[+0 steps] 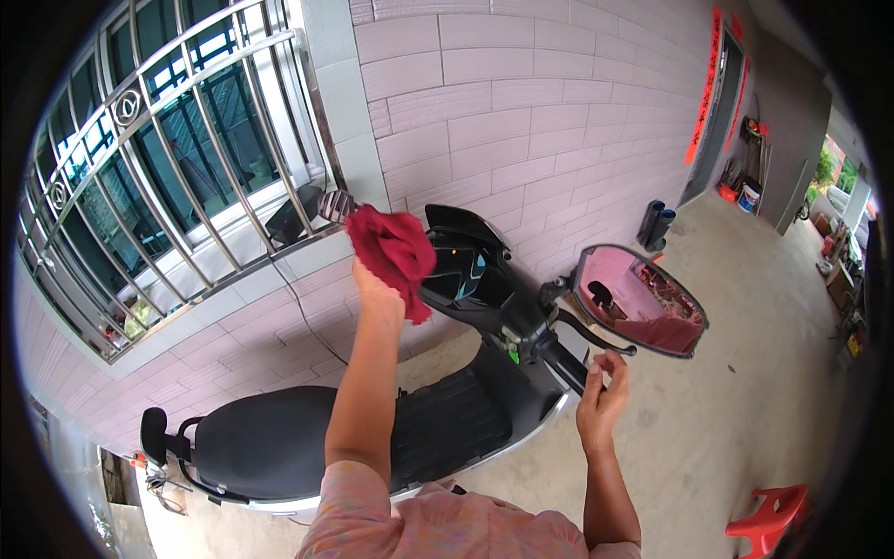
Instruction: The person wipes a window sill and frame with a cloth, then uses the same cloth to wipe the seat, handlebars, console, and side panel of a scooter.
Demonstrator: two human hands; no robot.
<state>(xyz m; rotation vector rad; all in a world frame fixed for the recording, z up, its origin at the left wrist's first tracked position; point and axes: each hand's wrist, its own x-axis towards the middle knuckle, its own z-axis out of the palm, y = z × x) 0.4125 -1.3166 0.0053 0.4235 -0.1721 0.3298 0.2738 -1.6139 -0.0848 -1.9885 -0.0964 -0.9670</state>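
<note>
Beside the scooter's dashboard (461, 275), a red cloth (396, 252) covers our left hand's (371, 281) fingers; we cannot tell their grip. Our right hand (603, 396) curls loosely, unclosed, by the handlebar grip (564, 364). Beyond stands a bucket (748, 197), contents indistinct.

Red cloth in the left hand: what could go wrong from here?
A loose fold of the red cloth might snag on the scooter, whose front it overlaps in view. The right hand is close to the handlebar grip, perhaps touching; an accidental push there could turn it.
</note>
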